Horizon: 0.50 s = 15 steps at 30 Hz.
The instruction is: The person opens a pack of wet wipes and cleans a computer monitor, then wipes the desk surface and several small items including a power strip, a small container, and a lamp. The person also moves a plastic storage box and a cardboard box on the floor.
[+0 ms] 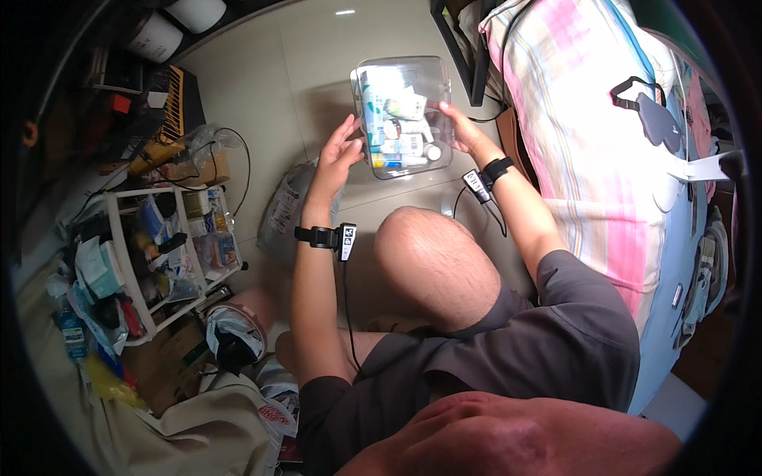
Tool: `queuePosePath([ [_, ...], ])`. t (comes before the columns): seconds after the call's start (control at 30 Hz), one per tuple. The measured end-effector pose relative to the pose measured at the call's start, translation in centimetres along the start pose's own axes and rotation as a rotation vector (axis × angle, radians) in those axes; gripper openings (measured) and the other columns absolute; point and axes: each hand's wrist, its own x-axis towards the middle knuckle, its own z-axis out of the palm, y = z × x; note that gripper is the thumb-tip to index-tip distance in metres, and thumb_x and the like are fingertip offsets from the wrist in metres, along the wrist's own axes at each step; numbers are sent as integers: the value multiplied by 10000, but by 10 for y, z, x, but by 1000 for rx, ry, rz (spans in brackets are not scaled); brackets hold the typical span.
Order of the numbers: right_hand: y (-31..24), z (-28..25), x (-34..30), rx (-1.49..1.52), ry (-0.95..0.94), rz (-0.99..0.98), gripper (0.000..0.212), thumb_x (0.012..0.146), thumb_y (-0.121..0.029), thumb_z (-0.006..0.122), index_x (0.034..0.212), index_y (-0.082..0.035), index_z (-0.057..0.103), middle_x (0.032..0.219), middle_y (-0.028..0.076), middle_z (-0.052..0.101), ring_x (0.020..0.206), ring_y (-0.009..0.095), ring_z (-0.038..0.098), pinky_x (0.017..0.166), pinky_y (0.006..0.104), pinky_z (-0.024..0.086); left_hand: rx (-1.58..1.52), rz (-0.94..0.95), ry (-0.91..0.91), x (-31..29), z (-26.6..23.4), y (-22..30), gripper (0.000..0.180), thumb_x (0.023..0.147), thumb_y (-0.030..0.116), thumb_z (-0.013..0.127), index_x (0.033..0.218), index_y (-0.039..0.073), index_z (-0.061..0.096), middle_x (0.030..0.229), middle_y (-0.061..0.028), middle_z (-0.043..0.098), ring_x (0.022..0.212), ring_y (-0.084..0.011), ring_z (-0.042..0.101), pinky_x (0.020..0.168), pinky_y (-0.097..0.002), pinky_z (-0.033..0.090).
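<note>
A clear plastic box is between my two hands, in front of my bent knee. Inside it lie a tall light-blue and white package, a small white and green packet, white bottles and a round white cap. My right hand grips the box's right side, its thumb over the rim. Against the left wall is my left hand, fingers partly spread and thumb at the box; its exact contact is hard to see. Each wrist wears a black strap with a small cabled device.
To the left stands a white-framed rack full of packages and bags. A plastic bag lies on the tiled floor behind my left wrist. On the right is a bed with a striped sheet and a dark eye mask. A lined bin stands lower left.
</note>
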Motion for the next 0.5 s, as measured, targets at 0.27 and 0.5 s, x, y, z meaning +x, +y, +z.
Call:
queuePosePath([
  [0.27,-89,44,-6,217,92,-211,697,911,-529,657,1343,1,522,1280,197,631,1139,339,640,988,491,533,1107,-15,380,-56,-79,-14,385,978,196,679,1313,16,614,1289,-129,657,1203,-190,599,1021,-335,468],
  [0.5,-152,102,-30,165,76,-269,624,951,-520,591,1378,-69,526,1361,133,598,1250,329,599,963,646,506,342,-7,356,-94,-63,56,631,957,377,708,1440,43,476,1392,-194,573,1301,-320,543,1082,-443,429],
])
